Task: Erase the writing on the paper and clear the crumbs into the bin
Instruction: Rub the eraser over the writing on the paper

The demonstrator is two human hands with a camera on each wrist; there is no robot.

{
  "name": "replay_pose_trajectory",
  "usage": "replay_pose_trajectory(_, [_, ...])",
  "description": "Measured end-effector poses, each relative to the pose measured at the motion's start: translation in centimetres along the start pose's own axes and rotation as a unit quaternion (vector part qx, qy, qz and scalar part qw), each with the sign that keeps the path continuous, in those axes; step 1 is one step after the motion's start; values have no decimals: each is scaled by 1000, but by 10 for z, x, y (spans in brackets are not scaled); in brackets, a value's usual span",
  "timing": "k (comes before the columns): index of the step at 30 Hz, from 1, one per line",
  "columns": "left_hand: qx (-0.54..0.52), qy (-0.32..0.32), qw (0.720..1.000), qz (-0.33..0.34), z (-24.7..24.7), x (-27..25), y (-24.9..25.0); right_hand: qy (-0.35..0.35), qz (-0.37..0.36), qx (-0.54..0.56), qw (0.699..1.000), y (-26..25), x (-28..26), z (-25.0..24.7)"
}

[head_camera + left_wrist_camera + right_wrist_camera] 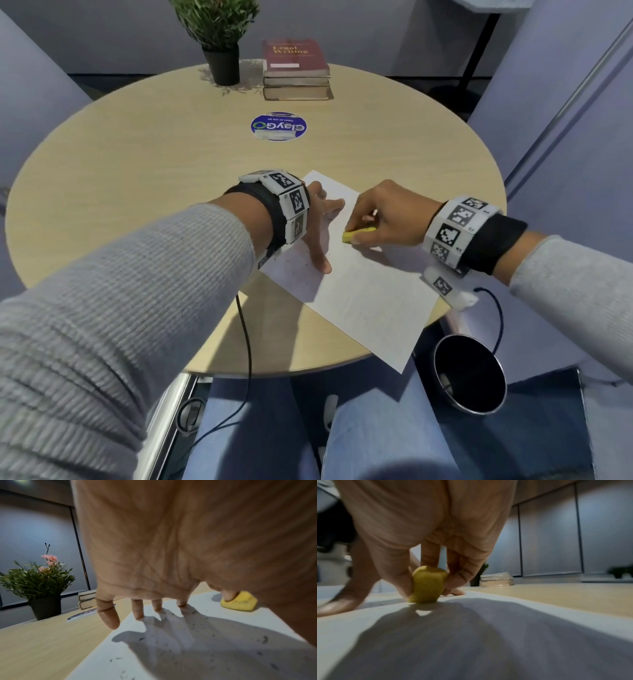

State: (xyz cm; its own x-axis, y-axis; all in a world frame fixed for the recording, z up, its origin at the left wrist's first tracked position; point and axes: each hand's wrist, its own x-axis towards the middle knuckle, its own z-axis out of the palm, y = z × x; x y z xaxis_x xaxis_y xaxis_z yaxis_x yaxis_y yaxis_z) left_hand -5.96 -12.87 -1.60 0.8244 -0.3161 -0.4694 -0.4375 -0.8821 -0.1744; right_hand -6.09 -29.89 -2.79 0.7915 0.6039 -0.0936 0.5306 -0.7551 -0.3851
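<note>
Paper point(359, 294) lies at surface point(137, 164) near edge, one corner overhanging. L hand point(317, 222) w/ fingers point(137, 609) spread, pressing it flat; R hand point(383, 216) pinches yellow eraser point(356, 235) on paper. Crumbs point(214, 635) by L hand; bin point(469, 373) below near edge.

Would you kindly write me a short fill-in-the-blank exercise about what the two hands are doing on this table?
1. The right hand pinches a ____ eraser.
2. The left hand presses flat on the ____ to steady it.
3. Dark crumbs lie scattered on the ____.
4. The potted plant stands beside a stack of ____.

Missing words: yellow; paper; paper; books
</note>
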Motion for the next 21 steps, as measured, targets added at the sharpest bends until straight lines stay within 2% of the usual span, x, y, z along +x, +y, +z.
replay_pose_trajectory(5, [-4, -16, 1000, 4, -4, -2, -1, 68, 85, -16, 994, 35, 10, -22])
replay_pose_trajectory(9, [4, -19, 1000, 4, -5, -2, -2, 36, 54, -19, 998, 23, 6, -12])
replay_pose_trajectory(14, [5, -24, 1000, -2, -6, 0, 0, 64, 71, -21, 995, 30, 16, -18])
replay_pose_trajectory(17, [10, -21, 1000, -2, -6, -2, 0, 40, 43, -26, 998, 22, 19, -10])
replay_pose_trajectory(21, [-7, -14, 1000, -3, -3, 0, -1, 58, 72, -22, 995, 29, 22, -19])
